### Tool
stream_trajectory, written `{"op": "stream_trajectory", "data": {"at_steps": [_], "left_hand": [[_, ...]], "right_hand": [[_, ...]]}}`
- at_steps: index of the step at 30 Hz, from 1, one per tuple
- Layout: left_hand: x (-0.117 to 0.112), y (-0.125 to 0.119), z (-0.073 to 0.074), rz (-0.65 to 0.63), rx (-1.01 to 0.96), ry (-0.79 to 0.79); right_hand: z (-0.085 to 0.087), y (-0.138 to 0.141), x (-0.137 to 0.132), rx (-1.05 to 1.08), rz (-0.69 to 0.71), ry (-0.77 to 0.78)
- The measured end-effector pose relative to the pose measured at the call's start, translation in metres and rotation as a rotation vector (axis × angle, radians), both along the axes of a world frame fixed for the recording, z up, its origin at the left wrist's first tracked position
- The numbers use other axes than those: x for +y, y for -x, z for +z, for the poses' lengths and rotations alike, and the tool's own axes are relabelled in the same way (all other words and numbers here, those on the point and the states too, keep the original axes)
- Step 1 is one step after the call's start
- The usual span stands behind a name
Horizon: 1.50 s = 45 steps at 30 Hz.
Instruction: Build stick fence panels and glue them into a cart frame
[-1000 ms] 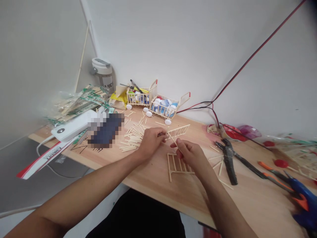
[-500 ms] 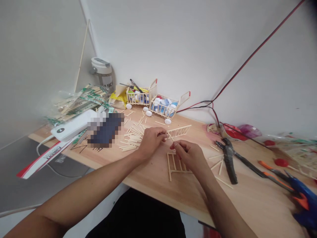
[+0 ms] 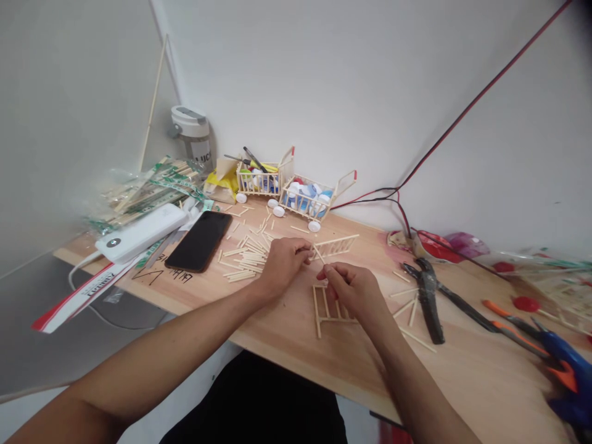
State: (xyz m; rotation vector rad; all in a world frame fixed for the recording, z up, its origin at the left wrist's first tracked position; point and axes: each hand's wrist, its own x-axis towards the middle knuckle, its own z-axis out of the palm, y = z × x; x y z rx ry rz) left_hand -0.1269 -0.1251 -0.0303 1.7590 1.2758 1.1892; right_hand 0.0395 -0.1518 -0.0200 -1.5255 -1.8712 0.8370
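My left hand and my right hand are both pinched on the two ends of one thin wooden stick, held just above the wooden table. Under my right hand lies a small ladder-like stick frame. A second stick frame lies just beyond the hands. A heap of loose cut sticks lies left of my left hand.
Two stick carts full of bottle caps stand by the wall. A black phone, a white power bank and bagged sticks lie at left. Black pliers, orange-handled cutters and a blue glue gun lie at right.
My right hand has slid slightly lower and closer along the stick. My left hand has stayed where it was.
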Motion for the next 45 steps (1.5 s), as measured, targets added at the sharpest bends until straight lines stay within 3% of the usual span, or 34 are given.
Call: {"op": "stream_trajectory", "data": {"at_steps": [45], "left_hand": [[-0.0013, -0.0007, 0.0017, 0.003, 0.021, 0.016]], "right_hand": [[0.0014, 0.0022, 0.0005, 0.037, 0.006, 0.059]]}}
